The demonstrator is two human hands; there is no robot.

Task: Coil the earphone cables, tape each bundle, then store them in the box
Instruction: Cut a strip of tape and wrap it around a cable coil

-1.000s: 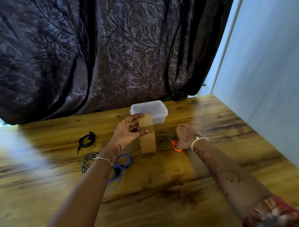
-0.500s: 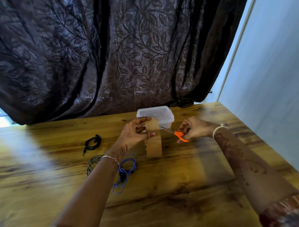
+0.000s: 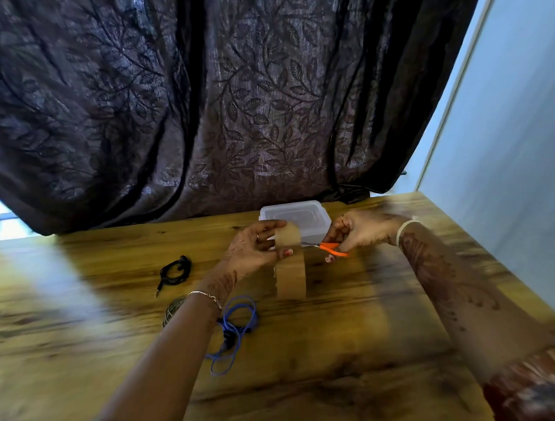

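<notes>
Left hand [image 3: 252, 252]: we pinch the tape [image 3: 290, 273], standing between our hands
Right hand [image 3: 363, 235]: we grip scissors [image 3: 333, 248] at its edge

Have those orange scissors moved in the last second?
Yes. The right hand has lifted the scissors off the table, up toward the clear box, with the blades now at the tape.

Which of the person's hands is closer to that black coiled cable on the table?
Left. The left hand, pinching the brown tape, is just right of the black cable; the right hand, holding the orange scissors, is farther right, beyond the tape.
</notes>
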